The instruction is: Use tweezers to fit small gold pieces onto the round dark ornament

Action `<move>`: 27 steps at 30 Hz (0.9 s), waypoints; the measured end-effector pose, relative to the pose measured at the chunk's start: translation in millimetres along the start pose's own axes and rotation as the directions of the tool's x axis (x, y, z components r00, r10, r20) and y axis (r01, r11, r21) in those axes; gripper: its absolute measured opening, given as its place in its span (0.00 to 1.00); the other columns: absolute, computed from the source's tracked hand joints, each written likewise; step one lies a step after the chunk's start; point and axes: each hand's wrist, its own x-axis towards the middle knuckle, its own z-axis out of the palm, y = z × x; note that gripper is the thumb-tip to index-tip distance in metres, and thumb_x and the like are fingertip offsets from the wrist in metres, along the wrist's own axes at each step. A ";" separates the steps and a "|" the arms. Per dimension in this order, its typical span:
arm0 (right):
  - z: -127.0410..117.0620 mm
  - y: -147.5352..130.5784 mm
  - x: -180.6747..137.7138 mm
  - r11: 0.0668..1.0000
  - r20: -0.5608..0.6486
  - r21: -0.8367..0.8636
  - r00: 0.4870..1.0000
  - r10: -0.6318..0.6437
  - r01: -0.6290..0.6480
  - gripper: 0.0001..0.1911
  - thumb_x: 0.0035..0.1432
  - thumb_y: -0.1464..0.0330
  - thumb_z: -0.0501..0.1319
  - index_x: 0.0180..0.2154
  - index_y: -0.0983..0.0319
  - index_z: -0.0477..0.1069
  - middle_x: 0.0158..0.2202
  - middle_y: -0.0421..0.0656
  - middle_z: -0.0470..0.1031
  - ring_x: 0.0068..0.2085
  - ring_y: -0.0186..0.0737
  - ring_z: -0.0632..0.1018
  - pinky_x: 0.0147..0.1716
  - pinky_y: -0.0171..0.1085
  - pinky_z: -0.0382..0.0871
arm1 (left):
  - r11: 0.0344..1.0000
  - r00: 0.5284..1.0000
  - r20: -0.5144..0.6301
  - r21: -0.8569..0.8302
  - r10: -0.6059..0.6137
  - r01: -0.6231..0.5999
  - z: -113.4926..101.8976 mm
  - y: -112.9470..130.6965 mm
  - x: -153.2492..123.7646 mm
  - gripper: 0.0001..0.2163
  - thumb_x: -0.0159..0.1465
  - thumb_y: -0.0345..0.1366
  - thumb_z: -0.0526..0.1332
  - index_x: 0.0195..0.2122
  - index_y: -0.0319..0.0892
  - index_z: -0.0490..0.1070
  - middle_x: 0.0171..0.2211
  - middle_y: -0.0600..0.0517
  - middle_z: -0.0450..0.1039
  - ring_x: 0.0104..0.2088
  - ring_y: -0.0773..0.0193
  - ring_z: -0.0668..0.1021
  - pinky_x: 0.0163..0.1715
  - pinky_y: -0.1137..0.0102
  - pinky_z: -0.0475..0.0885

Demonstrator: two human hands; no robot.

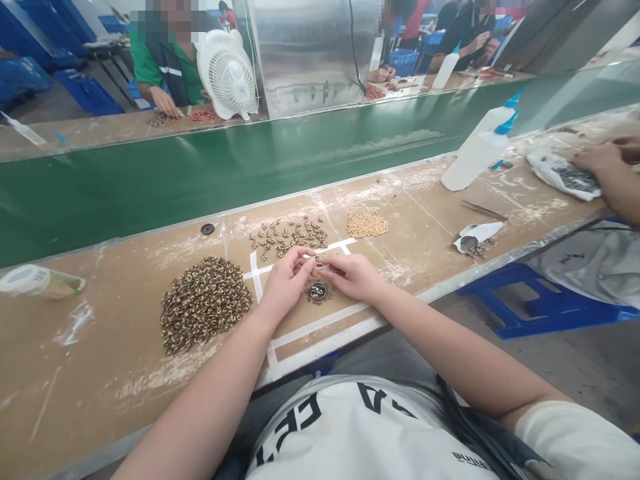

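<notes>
My left hand (pixel 287 277) and my right hand (pixel 350 275) meet over the brown workbench (pixel 125 373), inside a square of white tape (pixel 257 283). The left fingers pinch a tiny part I cannot make out. The right hand grips slim metal tweezers (pixel 327 268) pointing toward the left fingertips. Just below the hands lies a small round black and silver part (pixel 318 291). A big heap of small brown and gold parts (pixel 203 303) sits to the left. Scattered brass parts (pixel 287 235) and a small pile of tan beads (pixel 367 224) lie beyond the hands.
A green conveyor belt (pixel 225 167) runs behind the bench. White squeeze bottles with blue caps (pixel 477 150) stand at right, near spare tweezers (pixel 483 211) and a paper scrap with parts (pixel 475 237). Another person's hand (pixel 603 160) works at far right. A capped jar (pixel 40 281) lies left. A white fan (pixel 227 73) stands across the belt.
</notes>
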 end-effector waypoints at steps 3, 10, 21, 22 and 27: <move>2.3 2.3 -1.7 0.999 -0.023 -0.034 0.999 -0.034 0.034 0.14 0.74 0.61 0.61 0.53 0.56 0.81 0.39 0.44 0.88 0.36 0.42 0.84 0.37 0.37 0.71 | 0.988 0.997 0.018 0.133 0.077 -0.079 -4.1 2.0 0.3 0.12 0.74 0.46 0.61 0.44 0.46 0.79 0.33 0.53 0.80 0.31 0.63 0.77 0.32 0.71 0.69; 1.0 4.3 -5.1 1.000 -0.207 0.001 0.978 0.000 0.000 0.16 0.75 0.57 0.61 0.48 0.56 0.85 0.41 0.46 0.88 0.38 0.44 0.86 0.41 0.39 0.77 | 0.966 0.969 -0.206 0.245 0.139 -0.086 -21.1 7.1 -0.8 0.18 0.73 0.51 0.62 0.31 0.45 0.77 0.27 0.53 0.78 0.24 0.63 0.70 0.28 0.70 0.63; -7.6 -1.0 -7.0 1.000 -0.175 0.006 0.985 0.016 -0.016 0.16 0.74 0.56 0.61 0.48 0.56 0.85 0.41 0.46 0.88 0.39 0.45 0.86 0.43 0.42 0.79 | 0.893 0.949 -0.120 0.390 0.290 -0.224 -16.5 13.6 -3.3 0.17 0.74 0.49 0.62 0.31 0.45 0.75 0.25 0.54 0.75 0.28 0.61 0.74 0.32 0.69 0.65; -13.4 1.3 -9.3 0.998 -0.214 0.030 0.975 0.061 -0.056 0.17 0.74 0.56 0.60 0.49 0.56 0.85 0.42 0.46 0.88 0.40 0.46 0.86 0.43 0.43 0.79 | 0.901 0.941 -0.173 0.381 0.291 -0.208 -18.9 14.0 -4.0 0.17 0.74 0.48 0.62 0.29 0.45 0.73 0.24 0.55 0.73 0.27 0.62 0.73 0.31 0.69 0.64; -49.7 25.3 -27.1 0.956 -0.256 -0.056 0.930 0.265 -0.288 0.17 0.74 0.58 0.59 0.53 0.56 0.82 0.48 0.49 0.87 0.46 0.53 0.86 0.46 0.48 0.79 | 0.960 0.926 -0.303 0.235 0.223 -0.155 -22.4 15.0 -6.3 0.23 0.77 0.50 0.58 0.25 0.45 0.69 0.18 0.56 0.64 0.22 0.64 0.68 0.27 0.69 0.63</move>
